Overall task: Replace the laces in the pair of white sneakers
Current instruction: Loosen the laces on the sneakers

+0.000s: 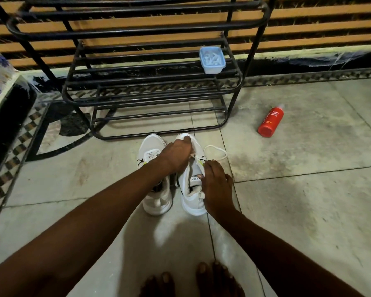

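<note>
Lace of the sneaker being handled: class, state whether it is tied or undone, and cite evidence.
Undone: a loose loop of the lace trails on the floor beside the sneaker; no bow shows.

Left hand [176, 155] sits over the right sneaker [193, 202], covering toe box and lower eyelets at its twelve o'clock. What the fingertips pinch, can't see. The forearm crosses the left sneaker [152, 144], midsection hidden. Right hand [216, 187] blocks the collar at three o'clock. Tongue label print is too small to read. Shoe rack [150, 97] runs off the frame at twelve, bare toes [204, 273] off at six. White bits in the blue tub [212, 60]: can't make them out.
</note>
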A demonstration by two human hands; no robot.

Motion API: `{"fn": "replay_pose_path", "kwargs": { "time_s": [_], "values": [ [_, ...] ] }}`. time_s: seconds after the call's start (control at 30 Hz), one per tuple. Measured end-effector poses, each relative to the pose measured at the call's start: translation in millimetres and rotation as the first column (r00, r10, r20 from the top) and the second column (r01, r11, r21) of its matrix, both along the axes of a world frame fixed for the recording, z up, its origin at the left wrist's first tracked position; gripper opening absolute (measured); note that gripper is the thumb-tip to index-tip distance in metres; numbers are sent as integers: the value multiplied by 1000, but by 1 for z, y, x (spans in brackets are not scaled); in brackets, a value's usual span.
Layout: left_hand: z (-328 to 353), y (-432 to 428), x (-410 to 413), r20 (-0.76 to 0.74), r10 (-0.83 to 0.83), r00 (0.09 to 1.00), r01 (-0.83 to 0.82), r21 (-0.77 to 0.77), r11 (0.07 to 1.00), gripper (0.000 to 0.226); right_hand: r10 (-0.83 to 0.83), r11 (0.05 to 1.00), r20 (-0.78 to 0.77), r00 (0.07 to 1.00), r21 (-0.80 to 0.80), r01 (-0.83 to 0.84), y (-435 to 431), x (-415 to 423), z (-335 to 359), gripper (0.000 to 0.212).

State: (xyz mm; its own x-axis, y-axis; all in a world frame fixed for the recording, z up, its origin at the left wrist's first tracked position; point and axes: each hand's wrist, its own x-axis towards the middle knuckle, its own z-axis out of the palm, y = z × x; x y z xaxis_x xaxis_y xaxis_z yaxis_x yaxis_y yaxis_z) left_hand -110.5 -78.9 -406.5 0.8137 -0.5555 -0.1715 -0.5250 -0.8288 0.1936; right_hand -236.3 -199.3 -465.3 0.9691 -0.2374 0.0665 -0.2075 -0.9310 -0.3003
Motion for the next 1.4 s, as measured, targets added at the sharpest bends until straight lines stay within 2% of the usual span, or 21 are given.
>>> {"fn": "replay_pose_path", "kwargs": {
  "time_s": [0.1,0.2,0.27,0.33,0.37,0.5,0.57,0.63,0.7,0.73,0.8,0.83,0.9,1.07,1.13,1.17,1.23,1.27,1.3,1.37,1.4],
  "values": [
    [-1,3,2,-83,108,991,-121,-180,976,26,-10,1000,10,1000,-1,10,0,1,-1,43],
    [-3,9,10,-286,252,925,-354,-397,847,5,-3,1000,-4,1000,-12,3,-1,1,-1,47],
    [-4,13,15,-519,364,773,-620,-499,606,22,-6,1000,5,1000,-2,6,-1,0,0,49],
    [-3,13,15,-734,345,586,-809,-507,296,31,-9,1000,11,1000,1,9,0,-1,1,47],
    [-3,11,15,-787,302,538,-843,-500,197,33,-8,1000,12,1000,-3,8,0,-2,0,46],
    [2,-2,9,-859,106,501,-864,-503,4,27,-24,999,16,1000,-20,24,0,-2,0,43],
    [5,-1,9,-806,152,572,-819,-569,69,23,-30,999,16,999,-35,31,1,-2,0,41],
    [7,7,15,-565,308,765,-643,-690,331,20,-32,998,10,999,-47,33,2,-3,1,41],
    [14,18,22,-237,294,926,-374,-693,617,21,-35,998,12,999,-57,36,3,-3,3,40],
    [18,23,25,-97,205,974,-220,-626,749,19,-38,998,14,999,-59,39,3,-3,3,39],
    [25,27,27,147,-64,987,108,-316,943,13,-47,998,7,999,-50,47,4,-3,4,40],
    [27,28,28,198,-168,966,202,-166,965,13,-58,997,-2,998,-46,58,4,-3,4,41],
    [26,30,27,206,-203,957,218,-53,974,19,-69,997,0,998,-38,69,4,-3,4,44],
    [19,21,15,173,179,968,-112,-340,934,9,-47,998,52,998,-33,49,5,-4,5,46],
    [22,14,13,-41,339,940,-295,-598,746,11,-60,998,40,997,-26,61,5,-4,6,45],
    [26,12,14,-250,383,889,-437,-713,549,13,-66,997,31,997,-25,66,5,-4,6,44],
    [39,11,18,-607,307,733,-663,-739,121,19,-64,997,19,998,-30,64,5,-4,6,43],
    [41,14,20,-659,260,706,-688,-725,28,23,-62,997,15,998,-35,63,5,-4,6,44],
    [43,18,22,-614,259,746,-649,-756,78,25,-64,997,10,998,-38,64,5,-4,6,44],
    [39,27,26,-267,236,934,-353,-790,502,23,-64,997,2,998,-47,64,6,-4,7,45],
    [36,30,26,-94,120,988,-152,-665,731,18,-61,997,-2,998,-53,60,6,-4,8,45]
  ]
}}
